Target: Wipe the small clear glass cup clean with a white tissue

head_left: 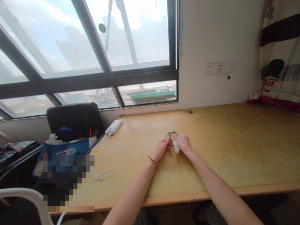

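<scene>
Over the middle of the wooden table, my left hand (162, 147) is closed on the left side of a small round item (172, 135) with a dark, patterned rim. My right hand (184, 143), also closed, pinches a white tissue-like piece (176, 147) against the item's right side. The two hands are close together, with the item between them. A beaded bracelet (153, 161) circles my left wrist. Fine detail of the item is too small to tell.
The wooden table (234, 143) has a white power bank (114, 127) with cables at its back left and a white cable end (107, 171) nearer. Left stand a black chair (73, 117) and a blue bag (67, 153). Behind are a window and wall sockets (219, 68).
</scene>
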`<control>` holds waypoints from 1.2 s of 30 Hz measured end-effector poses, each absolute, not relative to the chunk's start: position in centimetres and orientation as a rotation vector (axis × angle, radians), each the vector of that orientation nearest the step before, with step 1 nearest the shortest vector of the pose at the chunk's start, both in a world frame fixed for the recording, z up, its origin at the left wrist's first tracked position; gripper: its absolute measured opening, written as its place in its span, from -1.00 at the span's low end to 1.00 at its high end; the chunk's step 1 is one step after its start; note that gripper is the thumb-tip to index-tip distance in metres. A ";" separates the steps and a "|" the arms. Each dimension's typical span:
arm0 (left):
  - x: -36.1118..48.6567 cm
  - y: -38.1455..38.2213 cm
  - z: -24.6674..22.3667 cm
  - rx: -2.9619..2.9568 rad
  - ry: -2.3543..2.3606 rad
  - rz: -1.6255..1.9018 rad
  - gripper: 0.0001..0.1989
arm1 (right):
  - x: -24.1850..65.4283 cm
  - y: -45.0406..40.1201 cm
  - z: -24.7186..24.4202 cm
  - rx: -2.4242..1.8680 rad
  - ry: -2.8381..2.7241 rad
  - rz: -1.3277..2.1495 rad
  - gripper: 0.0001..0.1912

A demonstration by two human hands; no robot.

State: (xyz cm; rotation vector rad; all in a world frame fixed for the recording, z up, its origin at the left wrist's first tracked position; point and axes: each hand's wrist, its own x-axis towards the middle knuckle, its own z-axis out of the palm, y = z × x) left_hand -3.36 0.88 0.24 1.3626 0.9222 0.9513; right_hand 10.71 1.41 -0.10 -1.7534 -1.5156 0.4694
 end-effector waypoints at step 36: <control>-2.9 0.3 0.0 1.542 1.064 1.068 -0.57 | 10.1 1.4 -0.6 -1.771 -1.606 0.408 -0.74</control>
